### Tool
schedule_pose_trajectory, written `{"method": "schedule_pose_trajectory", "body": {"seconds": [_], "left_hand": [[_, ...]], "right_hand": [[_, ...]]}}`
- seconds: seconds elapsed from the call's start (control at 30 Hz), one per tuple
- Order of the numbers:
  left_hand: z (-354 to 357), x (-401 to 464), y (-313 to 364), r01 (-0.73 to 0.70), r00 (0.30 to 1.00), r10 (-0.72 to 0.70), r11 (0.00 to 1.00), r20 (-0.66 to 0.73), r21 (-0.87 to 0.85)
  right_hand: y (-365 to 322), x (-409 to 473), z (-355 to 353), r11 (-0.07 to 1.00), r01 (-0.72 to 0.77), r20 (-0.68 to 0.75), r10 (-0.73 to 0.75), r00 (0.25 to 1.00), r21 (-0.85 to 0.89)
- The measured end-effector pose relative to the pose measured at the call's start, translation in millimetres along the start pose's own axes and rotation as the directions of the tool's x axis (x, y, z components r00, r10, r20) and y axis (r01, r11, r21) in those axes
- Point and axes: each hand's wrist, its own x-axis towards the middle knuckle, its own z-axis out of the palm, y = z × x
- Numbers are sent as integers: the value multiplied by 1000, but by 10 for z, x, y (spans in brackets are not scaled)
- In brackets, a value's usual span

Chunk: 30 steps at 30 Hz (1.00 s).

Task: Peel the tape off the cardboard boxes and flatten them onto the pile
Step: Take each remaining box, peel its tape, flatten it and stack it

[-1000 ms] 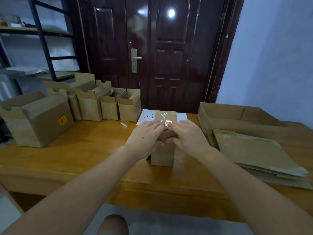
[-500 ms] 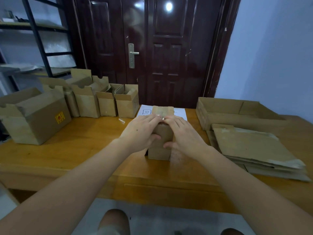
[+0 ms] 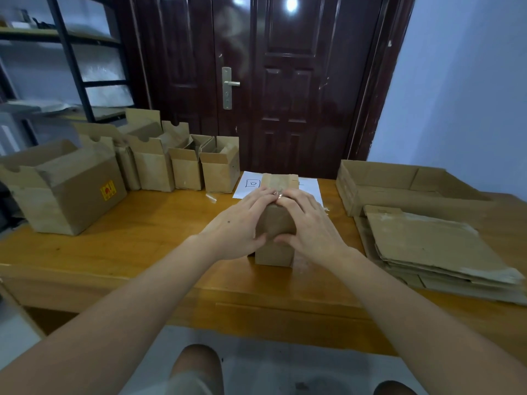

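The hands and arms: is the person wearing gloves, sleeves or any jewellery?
No gloves: the left hand and the right hand are bare. Both forearms are bare too, with no sleeve, watch or bracelet in view. I see no ring, though the fingertips are too small to be sure.

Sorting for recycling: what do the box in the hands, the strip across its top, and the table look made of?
Box: plain brown cardboard, matte, slightly scuffed. Strip: probably clear plastic tape, since it looks glossy and the brown shows through. Table: seemingly wood with an orange-brown varnish, given the visible grain and soft sheen; it could be veneer.
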Motion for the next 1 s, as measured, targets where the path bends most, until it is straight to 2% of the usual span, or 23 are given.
{"method": "schedule_pose_trajectory", "body": {"seconds": [0.3, 0.53, 0.7, 0.73, 0.8, 0.87, 0.9, 0.93, 1.0], "left_hand": [[151, 15, 21, 4, 994, 10, 992, -107, 128], [177, 14, 37, -18, 993, 41, 982, -115, 189], [172, -15, 5, -2, 992, 27, 981, -126, 194], [138, -18, -8, 8, 991, 17, 981, -129, 194], [50, -28, -43, 31, 993, -8, 979, -115, 200], [-25, -42, -73, 59, 995, -41, 977, -90, 204], [-48, -49, -82, 71, 995, -56, 977, -80, 201], [-64, -50, -88, 77, 995, -65, 977, -70, 199], [-82, -35, -98, 78, 996, -67, 975, -58, 206]], "right_hand": [[31, 2, 13, 999, 48, -39, -49, 998, -17], [58, -48, 36, 996, 80, -78, -83, 993, -35], [-14, -50, 39, 998, 61, -22, -60, 998, 19], [-21, -39, 25, 999, 32, 13, -32, 999, 40], [2, -27, 12, 978, -164, 118, 149, 982, 126], [68, -37, 30, 883, -407, 243, 352, 904, 234], [103, -47, 45, 831, -482, 301, 401, 865, 277], [135, -58, 64, 795, -525, 364, 413, 835, 303], [174, -58, 90, 794, -539, 501, 357, 789, 282]]}}
